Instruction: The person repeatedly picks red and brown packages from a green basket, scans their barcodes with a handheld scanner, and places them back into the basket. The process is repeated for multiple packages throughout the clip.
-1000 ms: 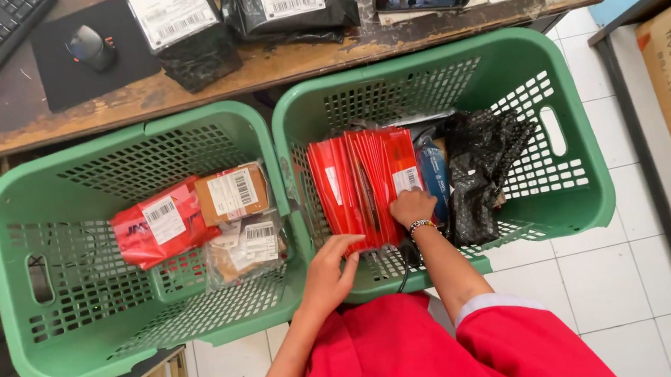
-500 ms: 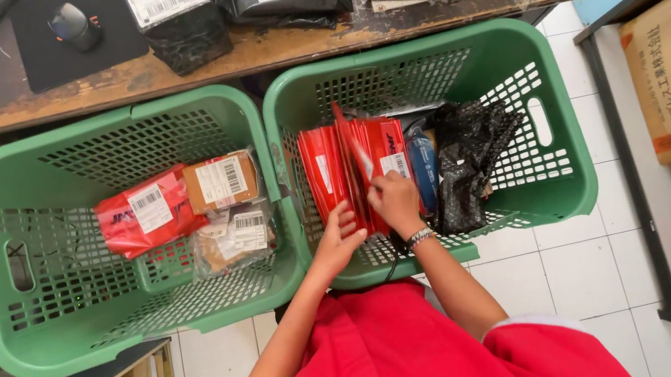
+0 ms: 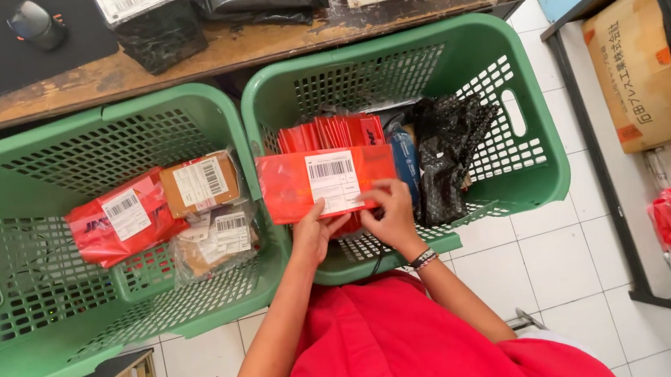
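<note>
Both forearms are reaching forward over the right green basket (image 3: 525,181); the left hand (image 3: 313,233) and right hand (image 3: 390,211) are pinching a flat red parcel (image 3: 288,186) by its lower edge.

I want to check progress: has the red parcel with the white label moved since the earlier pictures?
Yes. The red parcel, earlier upright among the red stack in the right green basket, is now lifted out flat, held by both hands over the basket's left rim.

Bright even daylight, soft shadows, sharp focus, slight wide-angle bending at edges.
</note>
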